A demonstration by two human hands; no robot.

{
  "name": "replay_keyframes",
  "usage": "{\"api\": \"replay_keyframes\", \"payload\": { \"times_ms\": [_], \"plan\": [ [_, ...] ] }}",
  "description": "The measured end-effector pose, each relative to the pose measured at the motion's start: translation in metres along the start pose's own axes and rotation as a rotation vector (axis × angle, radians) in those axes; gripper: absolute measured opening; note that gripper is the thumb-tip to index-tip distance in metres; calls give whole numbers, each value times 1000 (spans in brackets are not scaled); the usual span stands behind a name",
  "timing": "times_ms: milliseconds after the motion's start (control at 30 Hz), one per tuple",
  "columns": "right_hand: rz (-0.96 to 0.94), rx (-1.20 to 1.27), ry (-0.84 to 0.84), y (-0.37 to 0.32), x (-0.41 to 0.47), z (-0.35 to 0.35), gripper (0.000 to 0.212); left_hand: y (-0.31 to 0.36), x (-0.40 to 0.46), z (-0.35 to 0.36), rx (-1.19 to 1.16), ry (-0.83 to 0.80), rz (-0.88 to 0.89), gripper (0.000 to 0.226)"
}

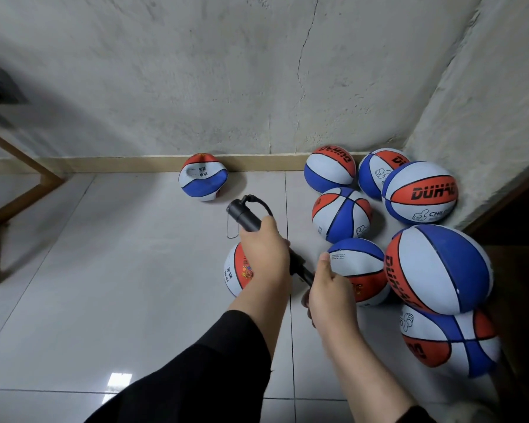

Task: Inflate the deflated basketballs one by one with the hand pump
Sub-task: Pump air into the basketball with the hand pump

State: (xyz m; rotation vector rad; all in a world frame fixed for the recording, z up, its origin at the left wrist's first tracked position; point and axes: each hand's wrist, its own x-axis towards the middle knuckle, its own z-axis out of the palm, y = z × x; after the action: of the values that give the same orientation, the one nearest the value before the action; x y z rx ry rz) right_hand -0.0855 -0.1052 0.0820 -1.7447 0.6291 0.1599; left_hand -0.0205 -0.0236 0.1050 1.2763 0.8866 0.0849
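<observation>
Head view looks down at a tiled floor [119, 270] meeting a concrete wall [196, 87]. The left hand [264, 248] has its fingers wrapped round the barrel of the black pump [248, 218], and the right hand [329, 288] is curled over the handle end, so the pump spans the two hands at a slant, the grip one would want for stroking the piston. A short hose loops off the pump's far end; where its needle goes I cannot tell. Directly under the left wrist lies a ball [237, 270], mostly hidden, probably the one in hand. A flat ball [202, 177] leans against the skirting at the floor's far edge, plainly creased and waiting. Round balls [420, 192] are heaped in the right corner, likely kept apart as finished, with one sagging ball [359, 267] just beside the right hand.
</observation>
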Motion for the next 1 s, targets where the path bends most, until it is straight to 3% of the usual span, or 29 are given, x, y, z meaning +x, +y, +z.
{"api": "replay_keyframes", "payload": {
  "times_ms": [200, 467, 633, 800, 1000],
  "plan": [
    [-46, -9, -4, -10, -2, 3, 63, 0, -2, 1, -19, -29, -9, 13],
    [-31, -99, -19, 4, -11, -9, 68, 12, 36, -22, -96, 48, -34, 16],
    [-26, -73, -4, -1, -11, -9, 71, 2, 16, -13, -28, 26, 1, 16],
    [-7, 2, 40, -7, -13, -4, 58, -13, -17, -1, -32, 16, 31, 12],
    [-39, -29, -16, -9, -16, 4, 63, -5, 7, -14, -26, 30, -7, 13]
  ]
}}
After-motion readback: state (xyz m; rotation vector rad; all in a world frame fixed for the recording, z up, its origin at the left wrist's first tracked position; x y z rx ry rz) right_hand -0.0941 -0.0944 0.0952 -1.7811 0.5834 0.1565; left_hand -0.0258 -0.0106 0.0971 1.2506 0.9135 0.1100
